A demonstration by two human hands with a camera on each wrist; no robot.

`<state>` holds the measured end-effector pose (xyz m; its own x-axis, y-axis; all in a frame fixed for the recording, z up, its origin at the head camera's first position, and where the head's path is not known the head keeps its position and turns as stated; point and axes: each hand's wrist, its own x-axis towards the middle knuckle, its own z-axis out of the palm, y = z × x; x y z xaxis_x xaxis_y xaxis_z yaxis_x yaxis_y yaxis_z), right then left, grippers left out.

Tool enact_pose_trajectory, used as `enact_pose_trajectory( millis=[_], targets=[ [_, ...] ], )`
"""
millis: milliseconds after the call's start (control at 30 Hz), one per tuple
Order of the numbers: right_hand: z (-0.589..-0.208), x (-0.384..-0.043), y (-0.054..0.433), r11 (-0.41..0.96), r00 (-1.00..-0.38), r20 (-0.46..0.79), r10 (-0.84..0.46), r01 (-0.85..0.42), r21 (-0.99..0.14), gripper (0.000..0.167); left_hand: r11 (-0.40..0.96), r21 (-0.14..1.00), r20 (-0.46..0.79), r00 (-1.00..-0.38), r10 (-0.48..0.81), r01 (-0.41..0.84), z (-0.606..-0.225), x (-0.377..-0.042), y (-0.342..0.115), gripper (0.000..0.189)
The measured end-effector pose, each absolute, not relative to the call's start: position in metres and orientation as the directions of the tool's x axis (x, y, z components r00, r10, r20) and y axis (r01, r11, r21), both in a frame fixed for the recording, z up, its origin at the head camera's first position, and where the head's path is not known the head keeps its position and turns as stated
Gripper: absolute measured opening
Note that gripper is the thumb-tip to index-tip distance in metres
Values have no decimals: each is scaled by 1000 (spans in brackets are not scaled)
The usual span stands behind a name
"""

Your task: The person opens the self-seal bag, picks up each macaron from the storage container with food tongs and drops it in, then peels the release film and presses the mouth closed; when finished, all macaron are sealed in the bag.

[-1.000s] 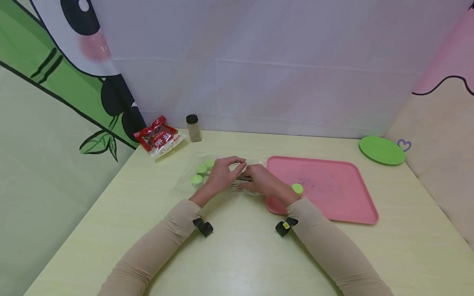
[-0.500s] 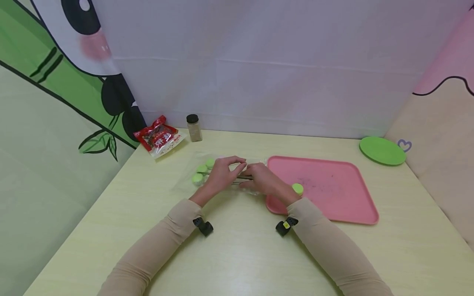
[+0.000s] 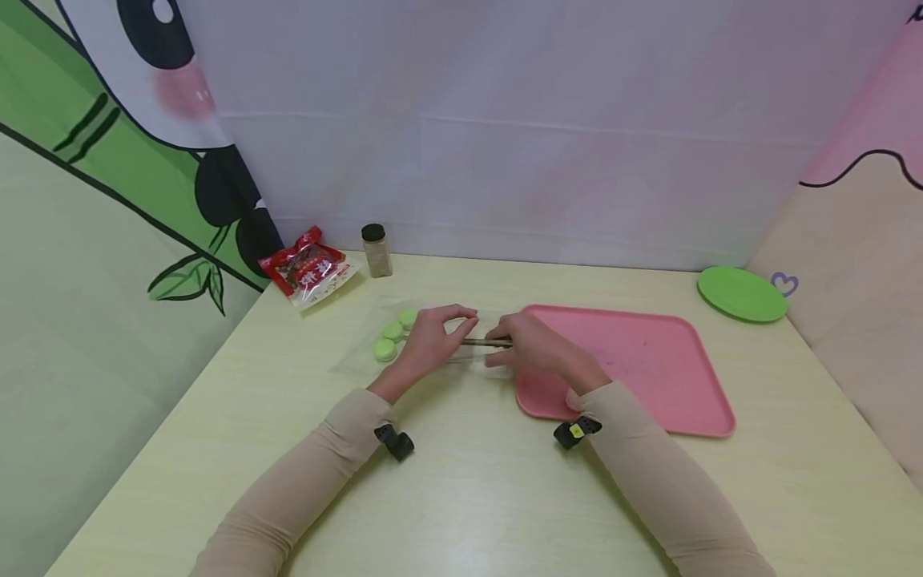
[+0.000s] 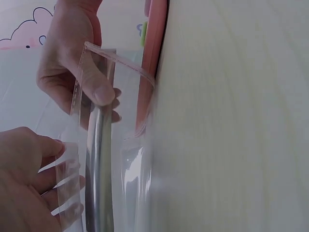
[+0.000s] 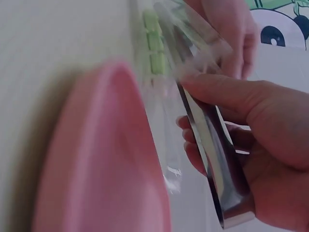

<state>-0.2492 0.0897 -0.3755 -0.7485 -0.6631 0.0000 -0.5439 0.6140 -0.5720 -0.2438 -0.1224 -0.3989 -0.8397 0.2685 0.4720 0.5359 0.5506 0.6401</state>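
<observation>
My right hand grips metal tongs near their bent end, with the thumb on one side and fingers on the other. The tongs' far part lies inside a clear plastic bag. At the bag's mouth, my left hand pinches the plastic edge between thumb and fingers. Several light green macarons lie within the bag, to the left of my left hand in the head view. They also show as a green row of macarons in the right wrist view.
A pink tray lies under and right of my right hand. At the back left are a red and white snack packet and a black-capped jar. A green plate sits at the back right.
My right hand has moved right with the tongs, drawing them part way out of the bag. The green macaron on the tray is now hidden by my right wrist. My left hand stays put.
</observation>
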Motion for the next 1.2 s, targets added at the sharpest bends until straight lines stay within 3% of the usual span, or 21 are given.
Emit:
enact_pose_trajectory(
  millis=[200,467,733,1200],
  targets=[
    [-366,-249,147,598,-737,-2,-676,-547,-585,26,559,653,446,-856,261,511,-400,-243,-124,19],
    [-354,-243,240,660,-810,-33,-586,-453,-600,34,565,646,444,-854,270,514,-398,-248,-124,21],
    [-363,-241,316,659,-820,-77,-567,-395,-640,35,564,655,436,-861,261,503,-400,-247,-124,20],
    [-385,-243,363,597,-834,-11,-552,-386,-703,30,563,659,435,-864,254,498,-401,-250,-124,20]
  ],
)
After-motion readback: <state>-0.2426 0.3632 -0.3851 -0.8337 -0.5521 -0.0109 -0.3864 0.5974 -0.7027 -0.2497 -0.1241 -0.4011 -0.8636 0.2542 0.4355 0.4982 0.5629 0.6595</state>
